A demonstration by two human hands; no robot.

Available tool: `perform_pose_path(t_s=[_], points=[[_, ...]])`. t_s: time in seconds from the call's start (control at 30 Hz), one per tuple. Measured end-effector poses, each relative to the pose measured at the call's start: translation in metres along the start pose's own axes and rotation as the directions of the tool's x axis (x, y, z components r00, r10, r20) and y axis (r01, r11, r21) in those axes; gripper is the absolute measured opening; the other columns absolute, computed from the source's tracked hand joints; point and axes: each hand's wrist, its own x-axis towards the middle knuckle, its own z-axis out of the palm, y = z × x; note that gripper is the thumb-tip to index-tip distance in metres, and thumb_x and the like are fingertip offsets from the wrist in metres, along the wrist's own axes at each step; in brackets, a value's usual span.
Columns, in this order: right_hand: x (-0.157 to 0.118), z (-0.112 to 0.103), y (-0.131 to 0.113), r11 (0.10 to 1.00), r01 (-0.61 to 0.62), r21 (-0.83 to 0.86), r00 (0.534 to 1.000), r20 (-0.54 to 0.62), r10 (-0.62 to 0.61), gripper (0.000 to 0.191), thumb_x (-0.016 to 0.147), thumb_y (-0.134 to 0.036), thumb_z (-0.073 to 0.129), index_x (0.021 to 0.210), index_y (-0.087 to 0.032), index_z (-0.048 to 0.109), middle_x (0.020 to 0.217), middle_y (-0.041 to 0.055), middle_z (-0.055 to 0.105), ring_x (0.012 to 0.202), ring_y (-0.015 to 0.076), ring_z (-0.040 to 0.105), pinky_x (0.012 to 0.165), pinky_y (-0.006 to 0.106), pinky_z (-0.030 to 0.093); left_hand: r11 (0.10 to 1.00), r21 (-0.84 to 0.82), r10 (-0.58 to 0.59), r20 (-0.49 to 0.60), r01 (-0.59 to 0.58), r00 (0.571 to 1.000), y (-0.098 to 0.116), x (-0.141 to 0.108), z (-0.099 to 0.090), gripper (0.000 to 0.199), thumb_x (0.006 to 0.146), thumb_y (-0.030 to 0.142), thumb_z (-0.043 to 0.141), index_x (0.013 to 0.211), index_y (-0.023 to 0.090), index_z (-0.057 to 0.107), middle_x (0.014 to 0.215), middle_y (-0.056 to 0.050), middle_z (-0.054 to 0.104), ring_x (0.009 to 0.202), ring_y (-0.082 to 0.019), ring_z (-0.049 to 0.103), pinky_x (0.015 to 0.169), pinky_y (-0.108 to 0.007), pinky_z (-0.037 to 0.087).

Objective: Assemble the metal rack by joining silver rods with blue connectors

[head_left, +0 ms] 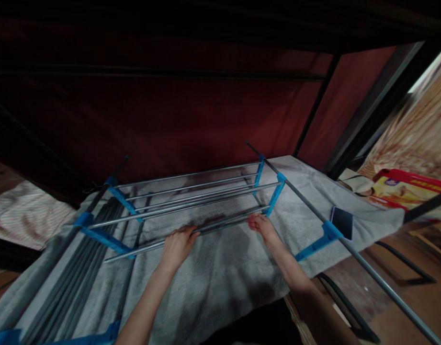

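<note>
A rack frame of grey metal rods and blue plastic brackets lies on a grey cloth point(227, 268). My left hand point(179, 244) is wrapped over a metal rod point(148, 247) at the rack's near side. That rod's left end sticks out past the lower end of a left blue bracket point(108, 239). My right hand point(260, 226) has its fingers curled at the same rod towards its right end, just below a right blue bracket point(275, 196). Its fingertips are slightly blurred. Several crossbars point(191, 197) span between the brackets behind my hands.
Several loose grey tubes point(80, 263) lie side by side at the left. A phone point(341, 223) rests on the cloth beyond the right side pole point(306, 203). Another blue bracket point(319, 241) sits on that pole. A red-and-yellow package point(410, 189) is at the far right.
</note>
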Motion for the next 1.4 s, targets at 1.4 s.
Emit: perform_pose_path(t_s=[1.4], points=[[0.025, 0.04, 0.024, -0.313, 0.771, -0.554, 0.496, 0.832, -0.249, 0.032, 0.101, -0.022, 0.046, 0.121, -0.022, 0.071, 0.112, 0.0104, 0.072, 0.101, 0.024, 0.068, 0.091, 0.039, 0.054, -0.1, -0.957, -0.902, -0.028, -0.271, 0.43, -0.172, -0.015, 0.046, 0.061, 0.084, 0.076, 0.053, 0.06, 0.02, 0.062, 0.051, -0.004, 0.057, 0.046, -0.017, 0.049, 0.049, -0.032, 0.039]])
